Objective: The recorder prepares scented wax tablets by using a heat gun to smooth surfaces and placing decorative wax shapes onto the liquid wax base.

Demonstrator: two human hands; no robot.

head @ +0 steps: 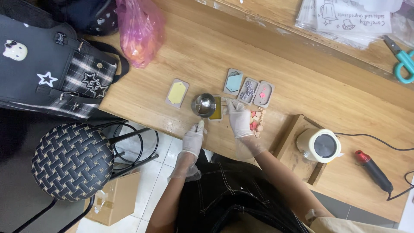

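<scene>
Head view looks down at a wooden bench point(302, 86). Near the middle sits a small shiny metal cup point(203, 105), round and silver, tipped over a mold of dark yellow wax point(215, 108). At five o'clock from it, the right hand point(238, 121) pinches its thin handle. At six o'clock, the left hand point(194, 138) is curled, one finger touching the bench edge.

Both hands wore thin, see-through disposable gloves, loose and crinkled, with cuffs that ended just past the wrists and flared a little. The left glove point(192, 140) bunched in folds at its cuff; the right glove point(239, 123) lay smoother over the knuckles. The forearms were bare, no sleeves showing. Below them the person wore a black garment point(224, 194) with pale contrast stitching along its seams and pocket edges
</scene>
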